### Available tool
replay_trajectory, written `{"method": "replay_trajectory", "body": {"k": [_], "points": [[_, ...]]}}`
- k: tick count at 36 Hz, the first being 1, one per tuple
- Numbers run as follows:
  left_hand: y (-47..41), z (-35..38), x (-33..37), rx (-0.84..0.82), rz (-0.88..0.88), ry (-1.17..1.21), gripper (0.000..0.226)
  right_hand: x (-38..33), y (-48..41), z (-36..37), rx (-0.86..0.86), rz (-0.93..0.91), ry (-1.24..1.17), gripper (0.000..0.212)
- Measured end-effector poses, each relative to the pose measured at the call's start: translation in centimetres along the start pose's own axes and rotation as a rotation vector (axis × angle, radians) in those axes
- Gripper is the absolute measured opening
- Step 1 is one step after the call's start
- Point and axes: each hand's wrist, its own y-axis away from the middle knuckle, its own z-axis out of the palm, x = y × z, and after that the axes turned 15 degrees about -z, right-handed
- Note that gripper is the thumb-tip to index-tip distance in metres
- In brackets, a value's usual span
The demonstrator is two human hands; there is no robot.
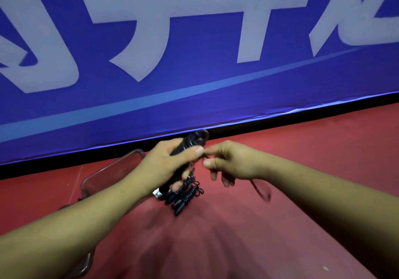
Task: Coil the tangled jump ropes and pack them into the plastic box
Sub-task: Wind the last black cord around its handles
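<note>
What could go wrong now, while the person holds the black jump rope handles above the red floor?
1. The left hand grips several handles as one bundle. Their lower ends hang loose, so one may slip out.
2. The right hand pinches a thin rope beside the left thumb. A hard pull may tighten the tangle.
3. The left forearm crosses over the plastic box and may knock it.

1. bare left hand (170, 164) curls round black jump-rope handles (180, 148), thumb on top.
2. bare right hand (228, 162) pinches a thin dark cord (206, 156) between thumb and forefinger.
3. both forearms reach forward, hands just beside each other.
</note>
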Motion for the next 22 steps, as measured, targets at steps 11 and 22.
{"method": "replay_trajectory", "body": {"k": [11, 22], "points": [[-1.5, -2.5, 0.7, 0.276, -0.106, -0.125, 0.028, -2.4, -0.9, 1.4, -0.128, 0.039, 0.422, 0.027], [-2.0, -4.3, -0.7, 0.046, -0.226, -0.688, 0.029, -3.5, -0.8, 1.4, -0.194, -0.130, 0.844, 0.020]]}}
